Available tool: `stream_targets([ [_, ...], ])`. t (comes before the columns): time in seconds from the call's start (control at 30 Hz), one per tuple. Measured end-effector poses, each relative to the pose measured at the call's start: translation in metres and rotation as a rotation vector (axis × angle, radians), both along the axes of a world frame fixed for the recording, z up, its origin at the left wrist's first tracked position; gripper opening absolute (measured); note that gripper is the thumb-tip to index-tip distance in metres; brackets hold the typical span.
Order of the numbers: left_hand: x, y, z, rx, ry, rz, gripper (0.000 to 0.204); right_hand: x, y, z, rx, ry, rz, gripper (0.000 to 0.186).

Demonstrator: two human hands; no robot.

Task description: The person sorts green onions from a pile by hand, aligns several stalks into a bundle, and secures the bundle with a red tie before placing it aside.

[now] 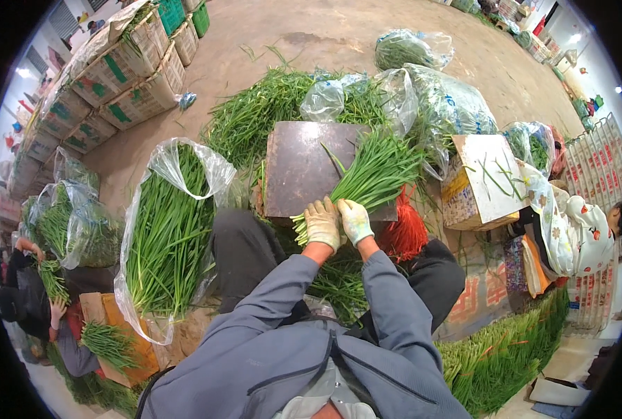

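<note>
The left hand (pixel 323 223) and right hand (pixel 355 221), both in stained pale gloves, are closed side by side around a bunch of greens (pixel 379 173) near its pale ends, its leaves fanning away to the right over a dark board (pixel 298 167). Red ties (pixel 404 229) hang by the board's near right corner; a clear bag (pixel 210 171) full of greens stands to the left, and a loose heap (pixel 258 105) lies beyond.
</note>
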State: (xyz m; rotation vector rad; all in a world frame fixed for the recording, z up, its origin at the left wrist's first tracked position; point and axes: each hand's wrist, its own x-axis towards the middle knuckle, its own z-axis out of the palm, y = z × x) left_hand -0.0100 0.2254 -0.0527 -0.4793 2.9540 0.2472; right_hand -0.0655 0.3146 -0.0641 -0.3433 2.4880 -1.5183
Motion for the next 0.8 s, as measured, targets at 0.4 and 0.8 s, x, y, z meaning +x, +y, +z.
stream_targets([
  [0.4, -0.014, -0.076, -0.009, 1.269, -0.056, 0.125, 0.081, 0.004, 0.025, 0.065, -0.394, -0.197, -0.187, 0.027],
  [0.8, 0.005, -0.066, -0.034, 1.831, -0.127, 0.244, 0.063, 0.005, 0.019, -0.021, -0.495, -0.724, -0.121, 0.047],
])
